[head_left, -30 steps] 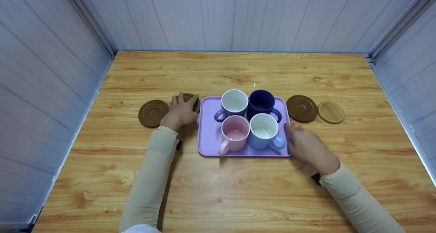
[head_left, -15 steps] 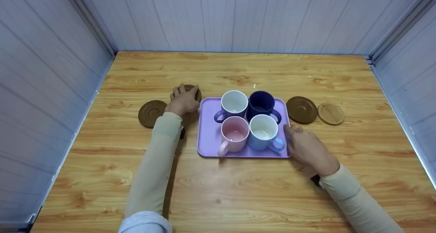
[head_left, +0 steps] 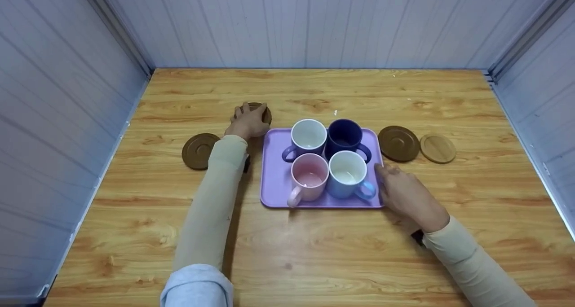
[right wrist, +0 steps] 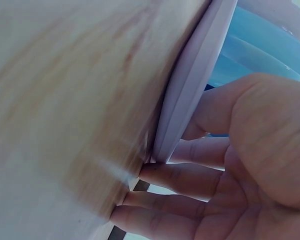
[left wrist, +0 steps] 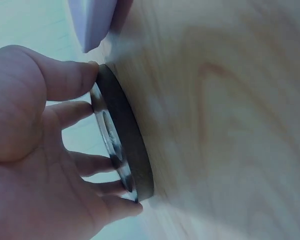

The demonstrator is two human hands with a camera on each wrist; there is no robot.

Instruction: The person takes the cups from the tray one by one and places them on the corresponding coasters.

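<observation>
My left hand (head_left: 249, 122) spans a round brown coaster (head_left: 268, 115) behind the tray's left back corner, thumb and fingertips on its rim. In the left wrist view the dark coaster (left wrist: 125, 125) lies between the thumb and fingers of the hand (left wrist: 45, 135). My right hand (head_left: 406, 195) grips the right edge of the purple tray (head_left: 275, 177); in the right wrist view the thumb of the hand (right wrist: 230, 165) is over the tray rim (right wrist: 182, 95), fingers at its edge. On the tray stand a pink mug (head_left: 310, 181), a light blue mug (head_left: 343, 188), a navy mug (head_left: 337, 150) and a white-lined mug (head_left: 310, 138).
Another brown coaster (head_left: 197, 151) lies left of the tray, partly behind the left forearm. To the right of the tray are a brown coaster (head_left: 399, 143) and a smaller light wooden one (head_left: 438, 148). Pale panel walls (head_left: 287, 24) enclose the wooden table (head_left: 314, 257).
My left hand and the coaster under it have moved away from me and a little to the right, past the tray's back left corner. The right hand, tray and mugs have stayed in place.
</observation>
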